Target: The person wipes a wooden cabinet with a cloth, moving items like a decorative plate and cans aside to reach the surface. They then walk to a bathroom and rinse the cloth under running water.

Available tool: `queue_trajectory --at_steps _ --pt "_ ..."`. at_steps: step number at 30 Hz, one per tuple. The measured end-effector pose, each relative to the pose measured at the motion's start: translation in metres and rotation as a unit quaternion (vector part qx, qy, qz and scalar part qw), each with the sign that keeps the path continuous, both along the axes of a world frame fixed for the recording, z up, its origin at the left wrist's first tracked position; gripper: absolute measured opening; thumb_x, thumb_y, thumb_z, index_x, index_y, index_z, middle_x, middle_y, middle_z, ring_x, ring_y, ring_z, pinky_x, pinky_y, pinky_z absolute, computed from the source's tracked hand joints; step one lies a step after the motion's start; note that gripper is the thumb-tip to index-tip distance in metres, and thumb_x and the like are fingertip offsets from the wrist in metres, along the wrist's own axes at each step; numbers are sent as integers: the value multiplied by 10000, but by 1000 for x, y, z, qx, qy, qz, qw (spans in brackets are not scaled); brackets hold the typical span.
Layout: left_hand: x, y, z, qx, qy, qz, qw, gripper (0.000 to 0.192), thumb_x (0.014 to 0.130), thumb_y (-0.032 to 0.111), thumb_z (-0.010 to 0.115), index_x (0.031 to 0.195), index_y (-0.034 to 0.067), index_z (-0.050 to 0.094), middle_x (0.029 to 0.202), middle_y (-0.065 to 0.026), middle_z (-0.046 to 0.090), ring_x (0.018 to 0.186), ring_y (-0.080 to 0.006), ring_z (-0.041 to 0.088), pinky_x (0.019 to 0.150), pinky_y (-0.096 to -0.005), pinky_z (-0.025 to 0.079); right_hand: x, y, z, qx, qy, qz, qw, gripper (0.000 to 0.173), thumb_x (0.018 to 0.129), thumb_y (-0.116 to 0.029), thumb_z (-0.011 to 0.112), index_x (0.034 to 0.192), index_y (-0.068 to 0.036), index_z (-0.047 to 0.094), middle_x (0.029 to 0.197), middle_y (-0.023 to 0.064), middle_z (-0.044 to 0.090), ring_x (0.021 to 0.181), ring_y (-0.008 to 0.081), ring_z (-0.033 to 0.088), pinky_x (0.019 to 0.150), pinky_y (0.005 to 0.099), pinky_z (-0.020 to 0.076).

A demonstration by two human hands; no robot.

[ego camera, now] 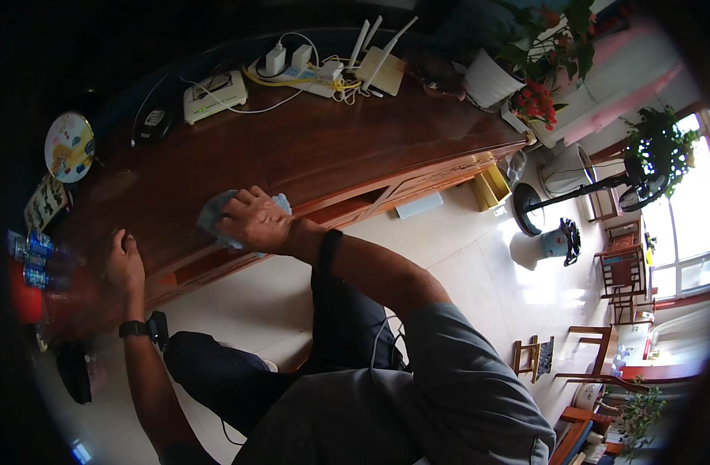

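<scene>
My right hand (257, 221) presses a light blue cloth (215, 218) against the front part of a dark reddish-brown wooden cabinet top (215, 151). Parts of the cloth stick out on both sides of the fingers, and a fold hangs over the front edge. Further left, my left hand (126, 266) is at the cabinet's front edge, loosely curled. A small gap shows between its thumb and forefinger, and I see nothing held there; its other fingers are mostly hidden.
Along the back stand a white modem (215, 96), a power strip (308, 81) with tangled cables, a router (384, 70) and a white flowerpot (491, 81). Several blue cans (38, 261) and a round decorated plate (70, 146) stand left. A fan (529, 209) stands on the tiled floor.
</scene>
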State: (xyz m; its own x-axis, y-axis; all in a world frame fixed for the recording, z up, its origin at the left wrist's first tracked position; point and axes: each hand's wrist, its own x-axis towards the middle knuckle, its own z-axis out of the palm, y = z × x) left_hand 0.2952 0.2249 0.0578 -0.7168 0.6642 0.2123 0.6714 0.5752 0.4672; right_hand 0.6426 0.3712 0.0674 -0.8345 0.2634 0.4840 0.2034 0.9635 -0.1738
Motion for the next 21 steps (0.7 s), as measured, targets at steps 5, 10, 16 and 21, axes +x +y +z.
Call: queue_trajectory --at_steps 5,10,16,21 --pt "-10 1 -11 2 58 -5 998 380 1020 325 582 1299 84 674 1410 -124 647 1293 -320 614 1088 -399 470 78 48 -14 92 -100 -64 989 352 924 -451 701 1194 -226 724 1183 54 625 1126 316 561 1001 459 455" --pt "-20 -1 -16 1 47 -24 999 369 1033 303 566 1300 67 661 1407 -147 642 1295 -339 607 1083 -408 466 190 74 4 21 28 -122 992 511 732 -427 864 1163 -181 741 1209 92 598 1115 330 547 973 485 444" --pt "-28 -3 -21 20 89 -59 994 390 1031 278 561 1325 36 642 1394 -170 645 1289 -343 610 1084 -405 463 292 100 1 7 81 -302 950 523 749 -404 883 1161 -110 752 1345 145 586 1257 383 532 1059 513 439" --pt "-26 -5 -19 11 64 -37 997 388 1032 281 562 1342 64 648 1357 -177 668 1242 -341 639 1052 -399 479 368 134 -26 -27 126 -508 852 518 838 -334 842 1274 -90 708 1466 195 539 1371 417 490 1143 503 418"
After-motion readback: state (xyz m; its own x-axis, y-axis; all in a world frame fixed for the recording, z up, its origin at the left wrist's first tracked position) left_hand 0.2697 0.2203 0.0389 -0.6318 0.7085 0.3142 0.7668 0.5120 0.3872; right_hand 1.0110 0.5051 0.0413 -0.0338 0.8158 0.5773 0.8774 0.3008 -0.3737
